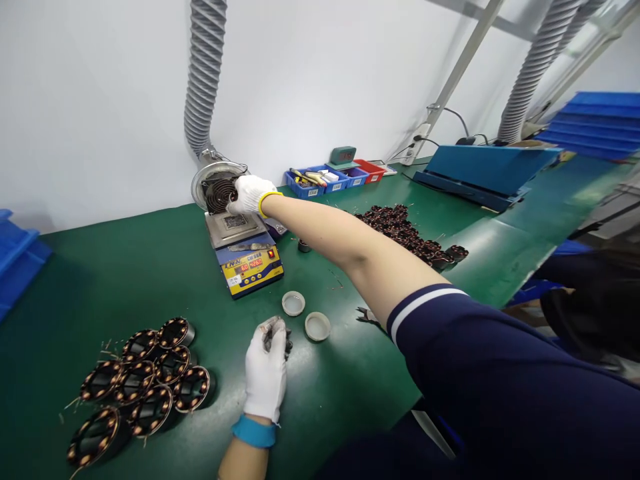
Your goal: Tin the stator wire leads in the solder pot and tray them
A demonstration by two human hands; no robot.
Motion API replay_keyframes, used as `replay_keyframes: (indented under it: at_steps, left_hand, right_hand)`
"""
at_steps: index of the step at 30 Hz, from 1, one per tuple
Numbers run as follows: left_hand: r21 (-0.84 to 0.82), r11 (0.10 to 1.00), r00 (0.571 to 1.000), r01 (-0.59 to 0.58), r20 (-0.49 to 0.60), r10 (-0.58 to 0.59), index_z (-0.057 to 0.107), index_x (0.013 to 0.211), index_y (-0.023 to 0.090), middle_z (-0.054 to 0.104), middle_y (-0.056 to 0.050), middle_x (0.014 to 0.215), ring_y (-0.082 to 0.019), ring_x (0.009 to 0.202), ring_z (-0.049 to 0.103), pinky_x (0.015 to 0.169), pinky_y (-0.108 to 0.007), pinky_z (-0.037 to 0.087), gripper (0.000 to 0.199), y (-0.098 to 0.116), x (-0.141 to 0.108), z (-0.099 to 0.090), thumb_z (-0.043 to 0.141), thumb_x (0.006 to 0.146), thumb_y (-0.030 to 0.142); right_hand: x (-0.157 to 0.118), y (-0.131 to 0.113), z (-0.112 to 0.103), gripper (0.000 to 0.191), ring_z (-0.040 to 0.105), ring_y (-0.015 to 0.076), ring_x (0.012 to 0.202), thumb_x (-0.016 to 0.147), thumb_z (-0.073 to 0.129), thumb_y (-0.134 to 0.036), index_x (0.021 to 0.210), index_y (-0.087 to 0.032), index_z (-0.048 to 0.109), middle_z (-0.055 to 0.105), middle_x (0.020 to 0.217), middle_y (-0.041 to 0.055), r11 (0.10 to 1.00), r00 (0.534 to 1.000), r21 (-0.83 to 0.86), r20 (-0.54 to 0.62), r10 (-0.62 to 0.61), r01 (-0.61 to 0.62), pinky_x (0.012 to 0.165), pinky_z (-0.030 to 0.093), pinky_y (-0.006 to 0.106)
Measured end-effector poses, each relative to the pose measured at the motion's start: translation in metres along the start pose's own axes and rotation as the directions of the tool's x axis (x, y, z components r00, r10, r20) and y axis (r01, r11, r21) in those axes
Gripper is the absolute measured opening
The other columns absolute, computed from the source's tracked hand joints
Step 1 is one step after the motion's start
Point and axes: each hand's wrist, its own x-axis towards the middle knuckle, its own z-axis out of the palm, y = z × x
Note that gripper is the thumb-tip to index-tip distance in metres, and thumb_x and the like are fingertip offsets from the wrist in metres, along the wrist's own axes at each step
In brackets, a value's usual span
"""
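Observation:
My left hand (267, 373), in a white glove with darkened fingertips, is closed round a small dark part (288, 343) beside two small round dishes (293, 303) on the green table. Stretched far forward, my right hand (253, 193), also gloved, is closed at the front of the round fan (220, 193); what its fingers hold, if anything, is hidden. Just below it is the metal plate (235, 227) of a blue and yellow heating unit (255, 270) with a lit red display. Several black rings with copper windings (135, 381) lie at the lower left.
Under and behind my right arm are a pile of copper-wound parts (400, 230) and a single one (303, 246). Pliers (367, 315) lie near my elbow. Blue bins (313, 191), a red bin (373, 171) and a clock (343, 155) stand by the wall. A grey hose (205, 73) hangs above the fan.

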Motion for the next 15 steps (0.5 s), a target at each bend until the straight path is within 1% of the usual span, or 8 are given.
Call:
replay_keyframes:
  at_steps: [2, 4, 7, 9, 10, 12, 13, 15]
  left_hand:
    - [0.012, 1.0, 1.0, -0.012, 0.006, 0.012, 0.063, 0.1, 0.015, 0.071, -0.01, 0.086, -0.02, 0.071, 0.066, 0.063, -0.032, 0.051, 0.049, 0.0, 0.0, -0.001, 0.068, 0.075, 0.057]
    - [0.023, 0.999, 1.0, -0.024, 0.015, 0.023, 0.063, 0.1, 0.016, 0.071, -0.009, 0.085, -0.02, 0.07, 0.066, 0.062, -0.033, 0.051, 0.046, 0.002, -0.001, -0.003, 0.068, 0.077, 0.055]
    - [0.04, 0.999, 0.998, -0.032, 0.055, 0.03, 0.063, 0.099, 0.02, 0.07, -0.006, 0.083, -0.02, 0.068, 0.065, 0.063, -0.034, 0.051, 0.037, 0.006, -0.002, -0.004, 0.067, 0.08, 0.051]
    - [0.052, 0.998, 0.995, -0.027, 0.097, 0.022, 0.064, 0.098, 0.022, 0.069, -0.003, 0.081, -0.02, 0.066, 0.064, 0.063, -0.035, 0.052, 0.031, 0.01, -0.003, -0.004, 0.067, 0.082, 0.049]
    - [0.065, 0.998, 0.994, -0.024, 0.106, 0.017, 0.064, 0.097, 0.023, 0.069, -0.002, 0.079, -0.02, 0.066, 0.064, 0.063, -0.035, 0.053, 0.031, 0.011, -0.003, -0.004, 0.067, 0.081, 0.049]
    - [0.107, 0.994, 0.995, -0.026, 0.095, 0.016, 0.065, 0.096, 0.023, 0.069, -0.002, 0.08, -0.022, 0.066, 0.065, 0.062, -0.037, 0.054, 0.033, 0.012, -0.003, -0.005, 0.069, 0.079, 0.051]
    - [0.132, 0.991, 0.997, -0.031, 0.08, 0.02, 0.065, 0.096, 0.023, 0.07, -0.002, 0.081, -0.023, 0.068, 0.065, 0.062, -0.038, 0.054, 0.035, 0.01, -0.002, -0.007, 0.07, 0.078, 0.052]
    - [0.183, 0.982, 0.998, -0.039, 0.056, 0.029, 0.065, 0.098, 0.022, 0.07, -0.003, 0.085, -0.024, 0.073, 0.066, 0.062, -0.038, 0.054, 0.039, 0.005, 0.001, -0.013, 0.069, 0.077, 0.055]
  right_hand:
    - [-0.002, -0.005, 0.004, 0.047, 0.063, 0.0271, 0.11, 0.081, 0.065, -0.038, 0.114, -0.005, 0.062, 0.066, 0.114, 0.0174, 1.0, 1.0, 0.03, 0.012, 0.006, -0.006, 0.093, 0.051, 0.037]
    - [-0.005, -0.006, 0.001, 0.047, 0.064, 0.026, 0.108, 0.081, 0.064, -0.039, 0.113, -0.005, 0.063, 0.067, 0.113, 0.0177, 0.998, 1.0, 0.066, -0.001, 0.02, -0.02, 0.091, 0.052, 0.036]
    - [-0.02, 0.004, -0.02, 0.048, 0.065, 0.0219, 0.1, 0.084, 0.059, -0.045, 0.109, -0.005, 0.064, 0.069, 0.105, 0.0148, 0.986, 0.998, 0.16, -0.05, 0.043, -0.035, 0.085, 0.052, 0.032]
    - [-0.041, 0.02, -0.038, 0.053, 0.064, 0.0178, 0.09, 0.085, 0.055, -0.054, 0.1, -0.005, 0.067, 0.069, 0.092, 0.01, 0.965, 0.998, 0.261, -0.04, 0.046, -0.034, 0.078, 0.05, 0.027]
    - [-0.056, 0.031, -0.046, 0.057, 0.063, 0.0153, 0.083, 0.085, 0.053, -0.059, 0.095, -0.006, 0.068, 0.068, 0.085, 0.0074, 0.944, 0.999, 0.328, -0.011, 0.045, -0.039, 0.074, 0.049, 0.025]
    - [-0.097, 0.053, -0.056, 0.057, 0.058, 0.0109, 0.069, 0.082, 0.055, -0.065, 0.088, -0.01, 0.068, 0.065, 0.075, 0.0034, 0.845, 0.996, 0.529, 0.071, 0.047, -0.077, 0.065, 0.047, 0.023]
    - [-0.122, 0.065, -0.057, 0.053, 0.056, 0.0095, 0.064, 0.08, 0.058, -0.065, 0.087, -0.013, 0.068, 0.064, 0.073, 0.0019, 0.762, 0.993, 0.638, 0.106, 0.053, -0.109, 0.06, 0.046, 0.022]
    - [-0.183, 0.086, -0.052, 0.041, 0.053, 0.0084, 0.06, 0.077, 0.067, -0.056, 0.086, -0.017, 0.065, 0.064, 0.074, 0.0002, 0.538, 0.985, 0.825, 0.144, 0.091, -0.171, 0.055, 0.045, 0.02]
